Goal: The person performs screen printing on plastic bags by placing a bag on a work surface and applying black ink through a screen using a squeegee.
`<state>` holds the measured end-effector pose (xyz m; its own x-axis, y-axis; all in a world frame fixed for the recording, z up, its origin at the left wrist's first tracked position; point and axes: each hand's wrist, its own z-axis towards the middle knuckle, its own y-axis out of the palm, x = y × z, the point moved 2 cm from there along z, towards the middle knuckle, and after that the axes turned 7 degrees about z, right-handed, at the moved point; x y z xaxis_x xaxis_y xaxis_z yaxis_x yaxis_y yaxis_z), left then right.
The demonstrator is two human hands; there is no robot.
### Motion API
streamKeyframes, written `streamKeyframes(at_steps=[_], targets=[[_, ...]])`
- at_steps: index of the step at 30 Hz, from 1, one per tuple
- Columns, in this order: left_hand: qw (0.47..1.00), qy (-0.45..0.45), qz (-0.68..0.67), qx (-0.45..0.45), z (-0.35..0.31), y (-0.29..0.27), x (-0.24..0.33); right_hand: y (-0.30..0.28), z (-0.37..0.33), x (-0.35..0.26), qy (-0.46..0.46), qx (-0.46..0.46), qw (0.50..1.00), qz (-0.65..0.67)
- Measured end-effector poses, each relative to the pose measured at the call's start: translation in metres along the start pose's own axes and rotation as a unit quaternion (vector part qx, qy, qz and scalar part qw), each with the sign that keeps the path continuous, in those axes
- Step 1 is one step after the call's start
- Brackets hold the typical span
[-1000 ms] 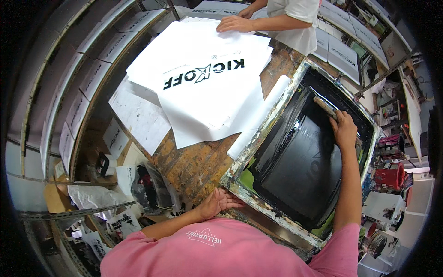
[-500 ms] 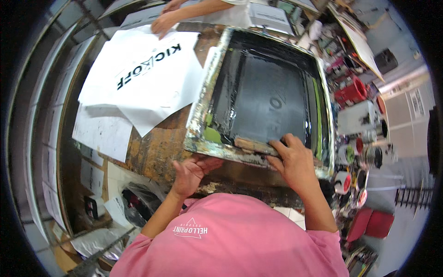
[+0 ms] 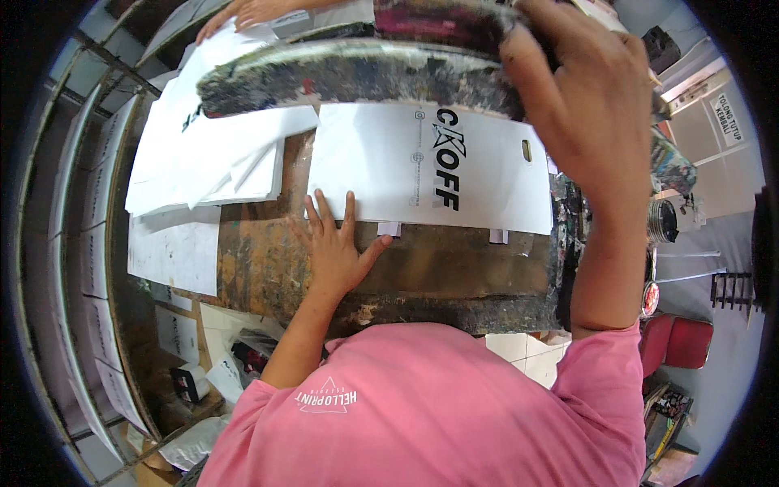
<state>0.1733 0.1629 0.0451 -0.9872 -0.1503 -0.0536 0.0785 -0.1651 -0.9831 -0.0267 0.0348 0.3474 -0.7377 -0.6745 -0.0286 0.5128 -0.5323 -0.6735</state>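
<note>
My right hand point(image 3: 592, 105), partly blurred, grips the near edge of a paint-crusted screen-printing frame point(image 3: 365, 81), which is tilted up off the table. Beneath it lies a white plastic bag point(image 3: 365, 162) with bold black print and an oval handle hole at its right end. My left hand point(image 3: 334, 247) rests flat with fingers spread, its fingertips at the bag's near left edge. Beside that hand, a small folded paper tab point(image 3: 389, 230) touches the bag's near edge, with another tab point(image 3: 498, 236) further right. The frame hides the bag's far part.
A pile of white bags point(image 3: 195, 162) lies on the stained wooden table point(image 3: 260, 260) at the left. Another person's hands point(image 3: 260, 12) are at the pile's far end. Shelves point(image 3: 89, 243) line the left side; a can point(image 3: 663, 221) and red chair point(image 3: 688, 341) are right.
My right hand has raised the screen frame's near edge off the table, uncovering the printed bag. My left hand has moved onto the table at the bag's edge. The other person's hands have shifted left.
</note>
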Motion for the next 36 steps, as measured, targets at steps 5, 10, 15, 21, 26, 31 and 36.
streamKeyframes(at_steps=[5, 10, 15, 21, 26, 31, 36], targets=[[0.997, 0.007, 0.015, -0.069, 0.006, 0.008, 0.002, -0.004, 0.017, -0.014, 0.074, 0.035, 0.995, 0.048], [0.994, 0.002, -0.109, -0.012, 0.022, -0.015, 0.008, 0.006, 0.025, 0.007, 0.065, 0.004, 0.995, 0.081], [0.927, -0.023, -0.341, 0.154, 0.096, -0.077, 0.014, 0.004, 0.028, 0.014, 0.068, -0.004, 0.994, 0.083], [0.85, -0.174, -0.477, 0.143, 0.091, -0.084, 0.003, -0.004, 0.032, 0.028, 0.076, -0.006, 0.995, 0.066], [0.808, -0.259, -0.513, 0.13, 0.079, -0.088, -0.08, 0.001, 0.036, 0.031, 0.069, -0.008, 0.995, 0.067], [0.847, -0.198, -0.477, 0.124, 0.086, -0.09, -0.182, -0.007, 0.038, 0.025, 0.078, -0.006, 0.995, 0.067], [0.864, -0.182, -0.462, 0.082, 0.129, -0.09, -0.274, -0.016, 0.046, 0.02, 0.135, -0.01, 0.986, 0.101]])
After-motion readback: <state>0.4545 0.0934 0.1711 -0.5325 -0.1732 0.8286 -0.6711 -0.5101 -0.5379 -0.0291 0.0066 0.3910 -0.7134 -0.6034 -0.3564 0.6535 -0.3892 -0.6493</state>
